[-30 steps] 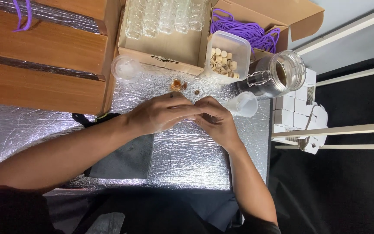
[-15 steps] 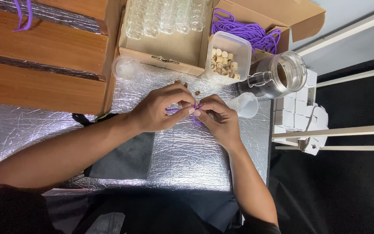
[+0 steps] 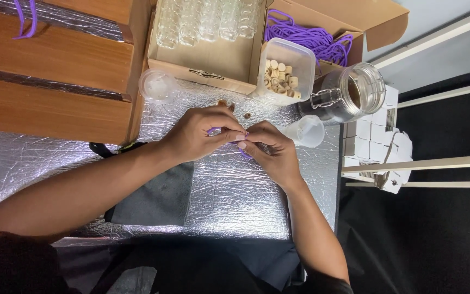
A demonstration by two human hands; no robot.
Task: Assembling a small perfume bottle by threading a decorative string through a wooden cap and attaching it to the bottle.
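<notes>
My left hand and my right hand meet fingertip to fingertip over the silver foil mat. Between them they pinch a thin purple cord, of which only short bits show beside the fingers. Whatever else the fingers enclose is hidden. Just beyond my left hand a small corked glass bottle lies on the mat, with a tiny brown piece next to it.
Behind the hands stand a cardboard box of small glass bottles, a plastic tub of corks, a heap of purple cords, a glass clip jar and two clear cups. Wooden boards lie left; a dark cloth lies near.
Both hands have shifted slightly toward me and closed tighter together on the purple cord. The small bottle that my left hand covered now shows on the mat beyond it.
</notes>
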